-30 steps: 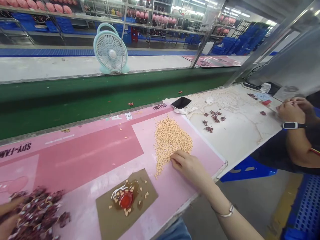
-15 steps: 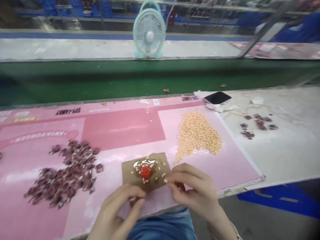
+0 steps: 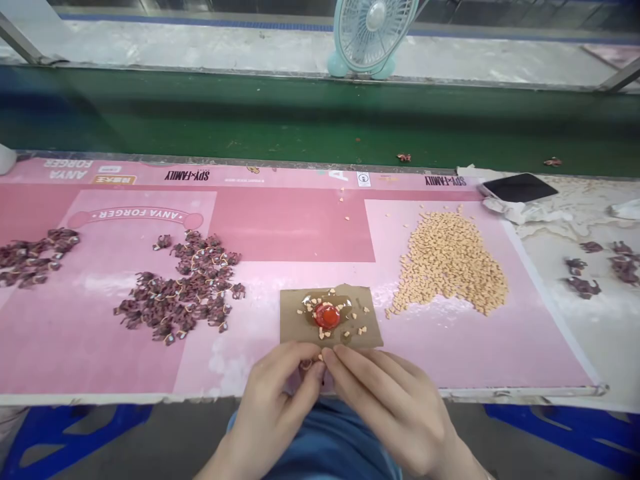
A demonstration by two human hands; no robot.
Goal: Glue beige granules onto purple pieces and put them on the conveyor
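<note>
Since the earlier view, both hands have closed in just below the brown card (image 3: 330, 317). The left hand (image 3: 277, 407) and right hand (image 3: 383, 407) pinch narrowly on a small piece (image 3: 306, 365), too hidden to identify; close fingertips steady it. A red blob (image 3: 327, 316) sits on the card, with pale chips (image 3: 450, 263) right and dark red pieces (image 3: 180, 287) left.
</note>
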